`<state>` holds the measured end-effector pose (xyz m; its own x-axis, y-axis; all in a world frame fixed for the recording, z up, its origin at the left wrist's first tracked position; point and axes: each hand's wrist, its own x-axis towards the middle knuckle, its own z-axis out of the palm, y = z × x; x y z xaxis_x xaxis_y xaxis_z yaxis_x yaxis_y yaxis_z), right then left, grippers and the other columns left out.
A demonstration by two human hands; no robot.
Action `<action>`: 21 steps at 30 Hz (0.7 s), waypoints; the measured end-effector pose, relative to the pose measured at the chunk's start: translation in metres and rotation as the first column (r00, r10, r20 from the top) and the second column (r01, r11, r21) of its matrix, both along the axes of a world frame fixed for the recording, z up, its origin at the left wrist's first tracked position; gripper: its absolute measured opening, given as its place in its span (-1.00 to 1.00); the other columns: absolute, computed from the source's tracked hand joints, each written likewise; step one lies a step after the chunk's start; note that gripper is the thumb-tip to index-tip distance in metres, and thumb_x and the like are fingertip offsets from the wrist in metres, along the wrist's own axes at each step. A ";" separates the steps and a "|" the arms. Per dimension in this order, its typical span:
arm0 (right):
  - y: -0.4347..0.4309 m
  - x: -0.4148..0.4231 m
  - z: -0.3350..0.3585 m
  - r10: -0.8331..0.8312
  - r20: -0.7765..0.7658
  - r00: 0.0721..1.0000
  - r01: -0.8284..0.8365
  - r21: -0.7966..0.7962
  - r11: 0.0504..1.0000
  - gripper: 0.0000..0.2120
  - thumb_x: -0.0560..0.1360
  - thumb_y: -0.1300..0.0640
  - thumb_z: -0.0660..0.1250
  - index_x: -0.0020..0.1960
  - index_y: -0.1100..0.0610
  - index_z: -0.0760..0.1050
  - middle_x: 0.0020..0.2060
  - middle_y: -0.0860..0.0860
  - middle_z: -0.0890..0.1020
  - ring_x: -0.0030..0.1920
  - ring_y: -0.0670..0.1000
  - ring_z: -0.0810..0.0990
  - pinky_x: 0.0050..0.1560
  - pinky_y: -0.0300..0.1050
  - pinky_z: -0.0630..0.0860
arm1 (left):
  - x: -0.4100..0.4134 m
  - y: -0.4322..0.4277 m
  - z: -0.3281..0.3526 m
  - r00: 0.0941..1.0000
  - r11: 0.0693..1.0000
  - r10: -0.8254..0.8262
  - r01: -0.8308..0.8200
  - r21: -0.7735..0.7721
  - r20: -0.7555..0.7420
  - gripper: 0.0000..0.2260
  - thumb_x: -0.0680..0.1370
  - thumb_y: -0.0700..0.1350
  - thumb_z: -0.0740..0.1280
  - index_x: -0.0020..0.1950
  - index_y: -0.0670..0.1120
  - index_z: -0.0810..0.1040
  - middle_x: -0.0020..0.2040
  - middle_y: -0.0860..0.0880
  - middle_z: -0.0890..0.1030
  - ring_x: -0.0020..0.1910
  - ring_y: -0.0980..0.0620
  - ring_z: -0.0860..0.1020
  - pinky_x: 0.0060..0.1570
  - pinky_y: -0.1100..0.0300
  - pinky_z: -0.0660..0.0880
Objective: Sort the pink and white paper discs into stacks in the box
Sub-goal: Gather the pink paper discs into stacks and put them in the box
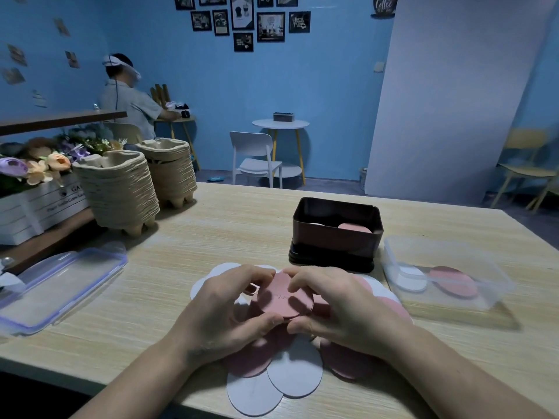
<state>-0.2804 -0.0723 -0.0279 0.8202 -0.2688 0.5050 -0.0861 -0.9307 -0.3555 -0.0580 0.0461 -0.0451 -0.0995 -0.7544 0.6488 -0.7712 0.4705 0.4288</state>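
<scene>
Thin round paper discs, pink and white, spread in an overlapping heap [295, 373] on the wooden table [242, 219], just in front of the dark box [332, 241]. Lifted above that heap, a small pink stack [282, 300], edges roughly aligned, flat face tilted toward the camera, a faint marking across the middle. Inside the dark box, a white pile [314, 224] at left and a pink pile [354, 228] at right, side by side, only partly visible over the wall.

Both bare forearms reaching in from the near edge of the table, converging in front of the box. Left hand [225, 309] curled round the left side of the pink stack, thumb at the near edge, fingertips bent over the far edge. Right hand [338, 306] mirrored on the right side, thumb at the near edge, fingers arched over the top, pinching the rim.

Just right of the dark box, a clear plastic container [484, 267] with white and pink discs inside. Well left of the box, a clear lid [57, 285] lying flat; farther back on that side, two stacks of pulp trays [121, 189] and a white crate of flowers [36, 204].
</scene>
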 end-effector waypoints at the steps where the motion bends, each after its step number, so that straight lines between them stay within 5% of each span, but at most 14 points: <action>1: 0.000 0.001 -0.001 0.014 0.011 1.000 -0.014 0.000 1.000 -0.61 0.48 -0.24 0.46 0.13 -0.05 0.43 0.14 0.04 0.67 0.06 0.00 0.61 0.03 -0.10 0.50 | 0.000 0.000 0.000 1.000 1.000 -0.008 0.008 0.006 0.005 -0.57 0.48 0.07 0.58 0.26 -0.07 0.61 0.15 0.14 0.68 0.09 0.16 0.64 0.01 0.11 0.61; 5: -0.002 0.003 -0.003 0.070 0.042 0.997 -0.069 -0.029 0.997 -0.65 0.54 -0.24 0.42 0.04 0.02 0.47 0.22 0.05 0.63 0.27 0.09 0.62 0.10 -0.06 0.57 | 0.002 0.000 0.000 0.999 0.999 -0.034 0.035 0.037 -0.009 -0.53 0.45 0.03 0.62 0.29 -0.05 0.60 0.17 0.16 0.67 0.13 0.13 0.64 0.03 0.08 0.61; 9: -0.002 0.001 -0.003 0.050 0.078 0.996 -0.047 -0.044 0.998 -0.69 0.54 -0.22 0.42 -0.01 0.01 0.51 0.37 0.07 0.59 0.34 0.00 0.57 0.23 -0.26 0.50 | 0.002 0.000 0.001 0.999 0.998 -0.049 0.049 0.046 -0.007 -0.48 0.45 0.07 0.62 0.33 -0.06 0.59 0.20 0.14 0.66 0.16 0.13 0.64 0.07 0.08 0.61; 15: -0.004 0.003 -0.005 0.053 0.074 0.996 -0.045 -0.114 0.992 -0.70 0.49 -0.17 0.51 -0.03 0.02 0.53 0.34 0.07 0.60 0.24 0.02 0.62 0.09 -0.12 0.57 | -0.003 -0.001 0.001 0.998 0.999 -0.019 0.021 -0.032 0.060 -0.54 0.42 0.04 0.61 0.22 -0.12 0.62 0.17 0.15 0.66 0.07 0.20 0.62 0.03 0.23 0.57; 21: -0.009 0.003 -0.007 0.004 0.027 1.000 0.000 -0.153 0.988 -0.65 0.47 -0.25 0.49 -0.01 0.01 0.55 0.37 0.02 0.59 0.15 0.10 0.68 -0.02 -0.02 0.64 | -0.002 -0.005 -0.004 0.994 0.999 -0.009 0.014 -0.046 0.106 -0.52 0.38 0.04 0.61 0.23 0.01 0.56 0.30 -0.02 0.66 0.25 0.14 0.61 0.14 0.20 0.59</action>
<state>-0.2779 -0.0811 -0.0348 0.8062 -0.1853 0.5619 -0.0769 -0.9744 -0.2111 -0.0605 0.0411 -0.0496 -0.1775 -0.7217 0.6691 -0.8055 0.4971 0.3226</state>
